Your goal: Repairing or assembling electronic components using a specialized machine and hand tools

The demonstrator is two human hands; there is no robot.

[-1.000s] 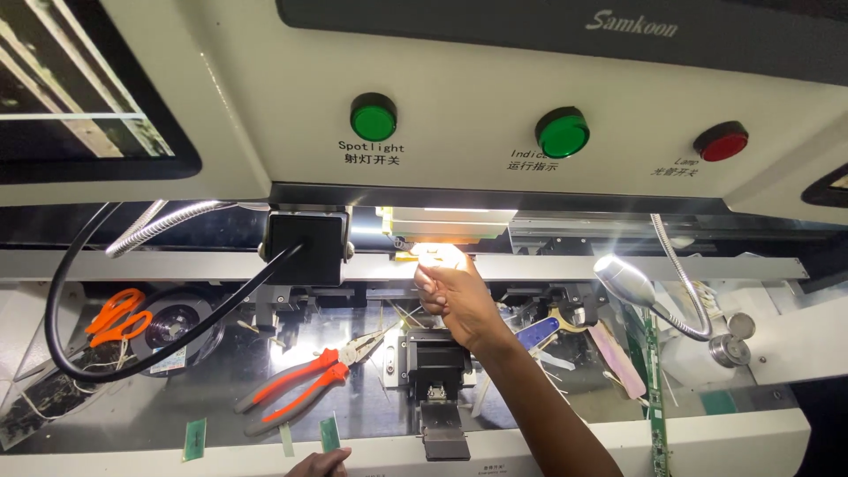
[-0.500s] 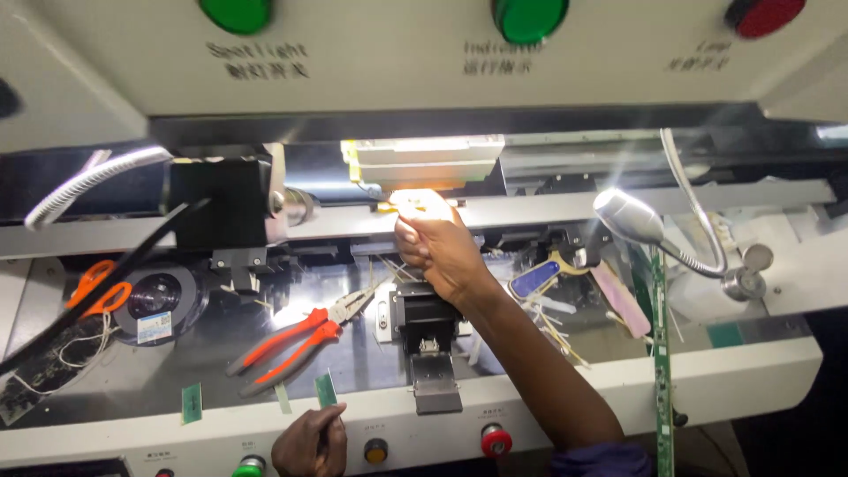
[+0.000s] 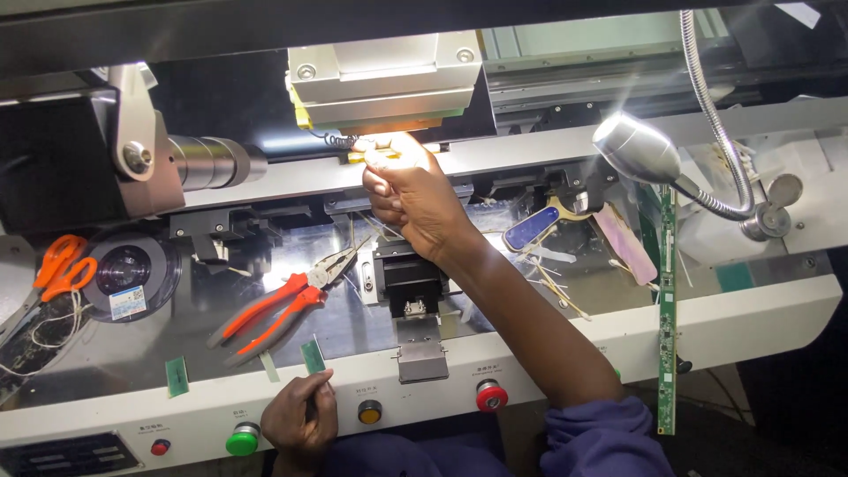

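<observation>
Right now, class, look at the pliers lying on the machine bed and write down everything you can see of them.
The pliers are long-nosed, with grey metal jaws and handles sleeved in orange-red with grey edging, plastic or rubber by the look. They lie flat on the shiny metal machine bed, aslant: jaws pointing up and right toward the black fixture block, handles spread slightly toward the lower left. The jaws look shut or nearly so. No hand touches them; the left hand rests below at the front edge, and the right hand is raised under the lamp.

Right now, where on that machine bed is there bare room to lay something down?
Bare metal lies in front of the pliers, toward the green tape strips, and right of the black block. Crowded: the scissors and reel corner, and around the right hand.
</observation>
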